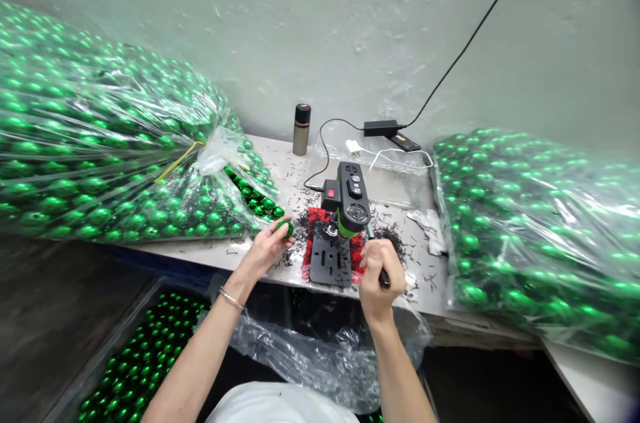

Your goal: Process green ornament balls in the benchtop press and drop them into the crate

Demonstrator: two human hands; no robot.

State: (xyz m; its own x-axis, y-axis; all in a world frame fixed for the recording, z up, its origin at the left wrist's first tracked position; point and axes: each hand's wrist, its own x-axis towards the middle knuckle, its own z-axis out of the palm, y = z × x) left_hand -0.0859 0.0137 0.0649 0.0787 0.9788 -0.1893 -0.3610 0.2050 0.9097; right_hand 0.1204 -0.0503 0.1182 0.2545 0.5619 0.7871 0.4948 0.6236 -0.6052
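My left hand (266,246) pinches a shiny green ball (285,230) beside the torn opening of a large clear bag (220,150) full of such balls. My right hand (381,275) is wrapped around the black-tipped lever handle (384,278) of a small bench drill press (353,200). The drill's black and green head stands over a dark slotted base plate (330,263), which rests on a red sheet (357,253). Black shavings (390,236) lie scattered around the base. The drill's tip is hard to make out.
A second bag of green balls (530,236) stands at the right. Behind the drill are a bottle (301,130), a power adapter (383,128) and a white charger (353,146). A white glove (429,230) lies at right. Below the table edge, a plastic-lined container (145,350) holds more balls.
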